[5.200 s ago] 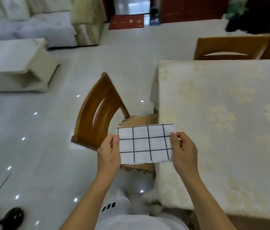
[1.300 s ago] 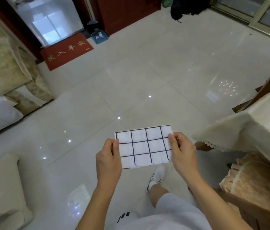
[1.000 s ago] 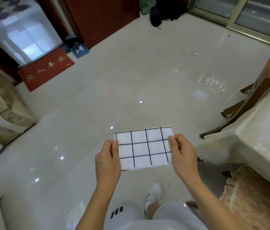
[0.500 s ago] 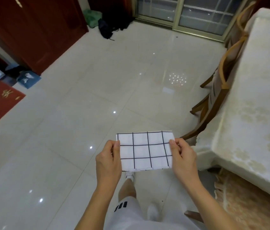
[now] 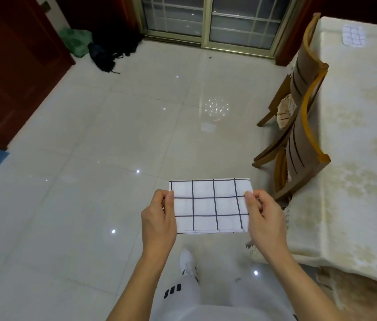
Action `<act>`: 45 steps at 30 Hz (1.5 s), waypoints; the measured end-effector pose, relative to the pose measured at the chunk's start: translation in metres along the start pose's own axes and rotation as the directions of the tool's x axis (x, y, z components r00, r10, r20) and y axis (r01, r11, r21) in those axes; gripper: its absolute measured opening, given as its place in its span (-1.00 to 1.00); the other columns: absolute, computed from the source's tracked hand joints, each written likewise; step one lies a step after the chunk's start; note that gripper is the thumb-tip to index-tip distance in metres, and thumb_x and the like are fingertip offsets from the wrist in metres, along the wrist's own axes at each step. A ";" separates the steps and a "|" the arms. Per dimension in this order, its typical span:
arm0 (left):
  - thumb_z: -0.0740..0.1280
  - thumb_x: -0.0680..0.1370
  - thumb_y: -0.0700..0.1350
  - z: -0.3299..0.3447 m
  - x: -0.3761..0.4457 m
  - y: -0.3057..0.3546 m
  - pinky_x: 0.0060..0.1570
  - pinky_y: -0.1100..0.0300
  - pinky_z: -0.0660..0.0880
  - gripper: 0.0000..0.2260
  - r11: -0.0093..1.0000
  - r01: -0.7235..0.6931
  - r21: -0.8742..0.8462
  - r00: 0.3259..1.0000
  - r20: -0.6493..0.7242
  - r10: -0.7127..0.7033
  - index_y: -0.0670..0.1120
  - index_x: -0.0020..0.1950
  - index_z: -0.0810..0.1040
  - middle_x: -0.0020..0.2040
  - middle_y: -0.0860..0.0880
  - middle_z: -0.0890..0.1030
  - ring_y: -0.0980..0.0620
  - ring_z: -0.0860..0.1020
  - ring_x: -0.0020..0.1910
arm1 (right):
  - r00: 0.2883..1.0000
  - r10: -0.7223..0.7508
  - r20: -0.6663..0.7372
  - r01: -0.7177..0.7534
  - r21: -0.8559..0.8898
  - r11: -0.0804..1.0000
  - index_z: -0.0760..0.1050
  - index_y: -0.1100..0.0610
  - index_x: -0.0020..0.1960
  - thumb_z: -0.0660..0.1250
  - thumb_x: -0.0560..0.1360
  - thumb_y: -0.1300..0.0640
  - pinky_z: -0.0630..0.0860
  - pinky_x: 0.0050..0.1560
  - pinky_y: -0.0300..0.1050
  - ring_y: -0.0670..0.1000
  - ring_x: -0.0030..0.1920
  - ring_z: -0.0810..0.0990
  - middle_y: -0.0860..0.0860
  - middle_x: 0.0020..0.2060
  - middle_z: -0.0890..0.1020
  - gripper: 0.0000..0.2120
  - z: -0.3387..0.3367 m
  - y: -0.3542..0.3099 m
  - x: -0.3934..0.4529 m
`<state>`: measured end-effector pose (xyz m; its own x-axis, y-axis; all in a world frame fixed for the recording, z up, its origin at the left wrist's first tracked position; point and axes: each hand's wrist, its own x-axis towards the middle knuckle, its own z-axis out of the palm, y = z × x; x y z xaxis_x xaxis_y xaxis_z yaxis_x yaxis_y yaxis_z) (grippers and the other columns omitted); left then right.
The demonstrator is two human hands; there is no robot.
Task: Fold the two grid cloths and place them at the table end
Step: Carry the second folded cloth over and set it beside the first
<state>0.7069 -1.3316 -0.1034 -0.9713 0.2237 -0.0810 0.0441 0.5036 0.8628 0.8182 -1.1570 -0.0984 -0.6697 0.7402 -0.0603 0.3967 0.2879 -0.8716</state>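
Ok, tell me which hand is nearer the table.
Right. The right hand pinches the cloth's right edge, close beside the table edge. The left hand pinches the cloth's left edge, farther out over the floor.

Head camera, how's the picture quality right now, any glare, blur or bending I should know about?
Head view: ceiling lights throw bright specks across the glossy floor; wide-angle bending tilts the chairs and table; the folded grid cloth, pinched by the left hand and right hand, is sharp; the second grid cloth at the far table end is soft.
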 end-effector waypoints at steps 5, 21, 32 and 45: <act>0.18 0.68 -0.07 0.010 0.045 0.011 -0.43 0.29 0.28 -0.75 0.999 -0.041 0.003 0.997 0.071 0.041 0.01 -0.20 0.42 -0.44 0.09 0.35 0.15 0.32 -0.46 | 0.997 0.051 -0.055 -0.050 0.009 0.999 0.38 0.00 -0.26 0.21 0.64 0.04 0.32 -0.36 -0.06 -0.11 -0.41 0.31 -0.02 -0.45 0.35 -0.71 0.008 -0.005 0.033; 0.15 0.68 0.02 0.128 0.204 0.080 -0.47 -0.12 0.51 -0.75 0.995 -0.092 0.028 0.987 0.135 0.087 0.00 -0.17 0.41 -0.35 -0.12 0.49 -0.16 0.48 -0.39 | 0.983 0.128 -0.135 -0.119 0.073 0.990 0.46 0.11 -0.18 0.20 0.65 0.01 0.45 -0.34 0.03 0.10 -0.37 0.43 0.13 -0.41 0.45 -0.72 -0.013 0.008 0.220; 0.14 0.69 0.00 0.233 0.304 0.164 -0.58 -0.03 0.53 -0.75 0.996 -0.077 0.048 0.987 0.146 0.069 -0.07 -0.12 0.43 -0.32 -0.25 0.50 -0.23 0.52 -0.40 | 0.981 0.099 -0.167 -0.081 0.116 0.990 0.37 0.17 -0.25 0.21 0.66 0.09 0.32 -0.40 -0.36 -0.14 -0.43 0.32 -0.08 -0.45 0.33 -0.68 -0.061 0.016 0.382; 0.17 0.68 0.01 0.279 0.410 0.183 -0.51 -0.15 0.47 -0.77 0.987 -0.138 0.078 0.978 0.168 0.123 -0.01 -0.14 0.45 -0.38 -0.06 0.48 -0.19 0.47 -0.46 | 0.979 0.135 -0.155 -0.114 0.140 0.984 0.45 0.24 -0.19 0.22 0.65 0.07 0.32 -0.42 -0.34 -0.12 -0.44 0.34 -0.02 -0.46 0.37 -0.69 -0.043 0.025 0.491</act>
<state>0.3820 -0.9145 -0.1176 -0.9054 0.4207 -0.0567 0.1955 0.5318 0.8240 0.5263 -0.7601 -0.1286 -0.5043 0.8576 -0.1014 0.3788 0.1142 -0.9184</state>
